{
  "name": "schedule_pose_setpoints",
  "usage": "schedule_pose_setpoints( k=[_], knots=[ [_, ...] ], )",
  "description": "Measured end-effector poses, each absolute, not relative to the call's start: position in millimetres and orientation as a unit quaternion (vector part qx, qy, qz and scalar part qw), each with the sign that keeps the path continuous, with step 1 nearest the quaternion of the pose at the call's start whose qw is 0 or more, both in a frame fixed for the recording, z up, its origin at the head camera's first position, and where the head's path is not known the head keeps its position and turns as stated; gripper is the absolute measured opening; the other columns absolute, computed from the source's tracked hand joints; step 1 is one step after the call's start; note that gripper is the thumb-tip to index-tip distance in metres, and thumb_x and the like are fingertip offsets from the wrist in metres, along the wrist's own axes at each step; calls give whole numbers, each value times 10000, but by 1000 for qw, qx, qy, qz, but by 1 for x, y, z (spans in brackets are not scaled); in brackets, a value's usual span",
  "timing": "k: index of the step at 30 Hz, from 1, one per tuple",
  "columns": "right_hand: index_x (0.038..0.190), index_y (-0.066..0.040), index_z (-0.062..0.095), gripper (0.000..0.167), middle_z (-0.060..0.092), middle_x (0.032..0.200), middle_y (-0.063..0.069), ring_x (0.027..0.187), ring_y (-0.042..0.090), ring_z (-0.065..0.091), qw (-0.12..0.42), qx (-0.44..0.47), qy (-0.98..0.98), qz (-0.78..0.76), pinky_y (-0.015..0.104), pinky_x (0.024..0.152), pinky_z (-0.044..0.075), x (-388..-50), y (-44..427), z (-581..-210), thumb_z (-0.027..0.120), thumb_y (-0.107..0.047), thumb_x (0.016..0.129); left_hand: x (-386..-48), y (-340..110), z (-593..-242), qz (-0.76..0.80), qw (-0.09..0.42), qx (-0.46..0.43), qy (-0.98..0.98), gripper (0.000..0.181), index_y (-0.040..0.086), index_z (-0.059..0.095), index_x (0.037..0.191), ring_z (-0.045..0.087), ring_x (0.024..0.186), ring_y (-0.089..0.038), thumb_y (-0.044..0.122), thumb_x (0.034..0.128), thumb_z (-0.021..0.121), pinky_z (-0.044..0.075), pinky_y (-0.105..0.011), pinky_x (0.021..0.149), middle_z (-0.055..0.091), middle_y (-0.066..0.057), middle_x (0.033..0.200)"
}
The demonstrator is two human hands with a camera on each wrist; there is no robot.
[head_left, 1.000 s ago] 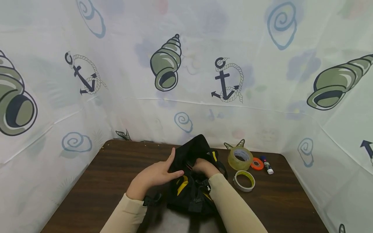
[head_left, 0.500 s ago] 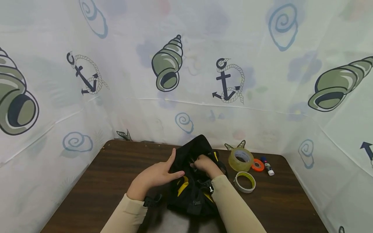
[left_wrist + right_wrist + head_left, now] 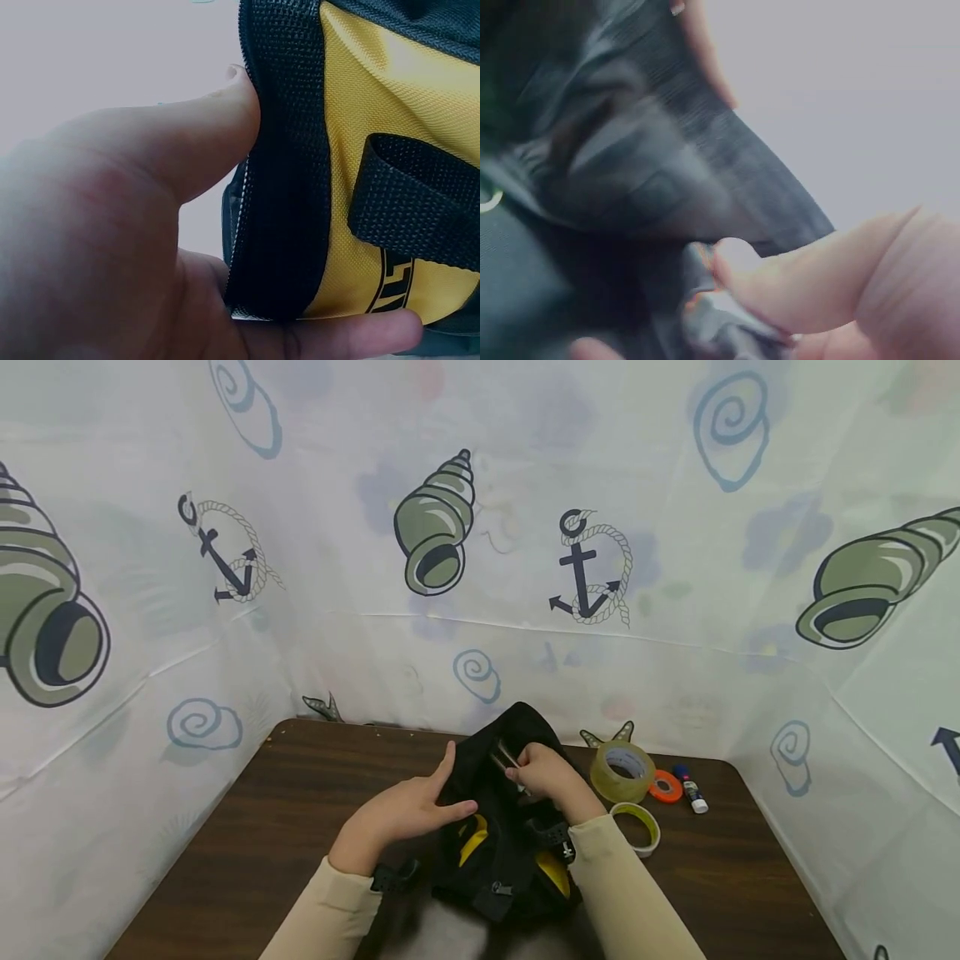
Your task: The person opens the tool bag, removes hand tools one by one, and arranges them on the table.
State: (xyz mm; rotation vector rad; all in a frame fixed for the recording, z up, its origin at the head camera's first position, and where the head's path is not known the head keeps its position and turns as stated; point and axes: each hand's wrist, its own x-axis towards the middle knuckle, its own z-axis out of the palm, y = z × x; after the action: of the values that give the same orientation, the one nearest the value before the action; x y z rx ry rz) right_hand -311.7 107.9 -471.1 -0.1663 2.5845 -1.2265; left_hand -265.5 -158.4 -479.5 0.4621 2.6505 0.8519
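Note:
A black tool bag (image 3: 517, 722) with yellow panels stands tilted on the table, its top gaping. My right hand (image 3: 551, 777) is at the opening, thumb and fingers pinching a silvery-grey tool with orange bits (image 3: 727, 322); blur hides its exact kind. More metal shows just beside those fingertips in the head view. With fingers spread straight, my left hand (image 3: 401, 814) rests against the bag's left side. In the left wrist view one fingertip touches the zip edge (image 3: 277, 172), and another finger lies along the yellow panel (image 3: 375, 97). Most of the bag's inside is hidden.
Right of the bag on the brown table (image 3: 315, 777) lie a large clear tape roll (image 3: 607, 785), a narrower pale tape roll (image 3: 651, 839), an orange ring-shaped roll (image 3: 666, 787) and a glue stick (image 3: 693, 795). Patterned cloth (image 3: 337, 660) surrounds the table.
My right hand has risen from deep inside the bag to its opening, bringing up the silvery tool. The bag has shifted slightly. My left hand stays in place.

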Motion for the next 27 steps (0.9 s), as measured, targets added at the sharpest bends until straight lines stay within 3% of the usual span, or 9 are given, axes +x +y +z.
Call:
schedule_pose_setpoints(
  k=[4, 8, 14, 20, 27],
  knots=[
    [968, -33, 570, 195, 542, 908, 114, 780, 240, 602, 143, -46, 870, -470, 421, 804, 689, -299, 117, -460, 696, -133, 1080, -265, -158, -479, 297, 164, 161, 927, 1143, 342, -94, 1758, 745, 1255, -313, 827, 969, 577, 576, -573, 1082, 696, -155, 1478],
    [1146, 17, 589, 192, 580, 1045, 175, 936, 296, 663, 133, -37, 849, -510, 407, 800, 689, -289, 123, -451, 687, -136, 1086, -265, -158, -477, 295, 163, 157, 928, 1144, 345, -89, 1758, 739, 1270, -321, 829, 966, 579, 571, -576, 1091, 679, -161, 1502],
    [1188, 17, 620, 209, 588, 1042, 144, 911, 253, 639, 117, -37, 832, -541, 368, 796, 673, -274, 133, -445, 679, -160, 1093, -265, -157, -477, 292, 163, 155, 930, 1149, 345, -93, 1757, 700, 1341, -355, 831, 963, 580, 536, -597, 1139, 627, -180, 1563],
    [1205, -10, 663, 208, 580, 919, 48, 817, 215, 497, 86, -54, 823, -559, 339, 737, 428, -266, 144, -447, 682, -184, 1092, -264, -157, -480, 291, 161, 157, 930, 1144, 342, -82, 1761, 690, 1359, -355, 830, 964, 578, 532, -597, 1148, 612, -179, 1580],
    [1271, 26, 604, 224, 577, 961, 10, 921, 208, 536, 72, -47, 760, -644, 322, 824, 484, -259, 151, -448, 635, -131, 1114, -262, -156, -477, 298, 163, 159, 927, 1130, 362, -98, 1752, 721, 1309, -335, 814, 973, 585, 550, -590, 1122, 650, -164, 1541]
  ],
)
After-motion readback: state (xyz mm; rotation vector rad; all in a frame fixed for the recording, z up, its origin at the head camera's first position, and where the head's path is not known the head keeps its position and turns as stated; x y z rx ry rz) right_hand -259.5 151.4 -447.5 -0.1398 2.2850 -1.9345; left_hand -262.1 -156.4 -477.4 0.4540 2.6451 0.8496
